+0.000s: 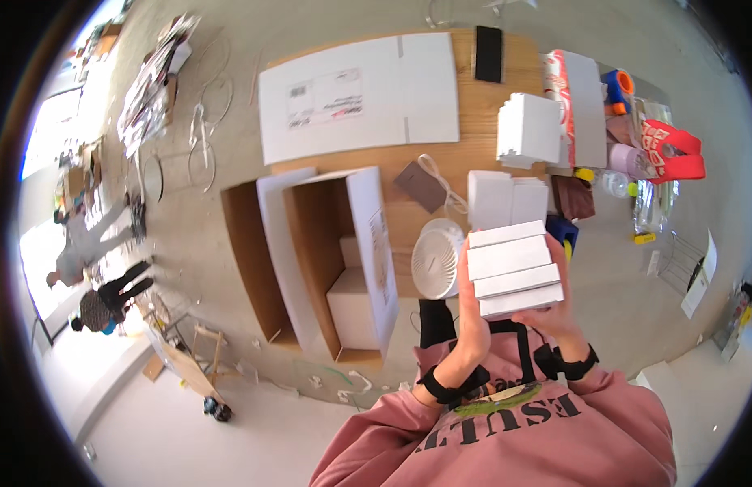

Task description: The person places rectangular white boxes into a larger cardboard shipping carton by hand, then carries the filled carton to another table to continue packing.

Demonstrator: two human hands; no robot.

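Right of the round white fan (438,258), both hands clamp four stacked white cardboard boxes (514,268): left hand (472,325) and right hand (559,312) on the sides; probably light, slidey.

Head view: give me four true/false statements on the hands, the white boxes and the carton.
1. Both hands hold a stack of four white boxes. True: left hand and right hand grip its sides.
2. The open carton holds nothing. False: a white box sits inside.
3. A small white fan sits left of the held stack. True.
4. The flattened white carton lies on the floor. False: it lies on the wooden table.
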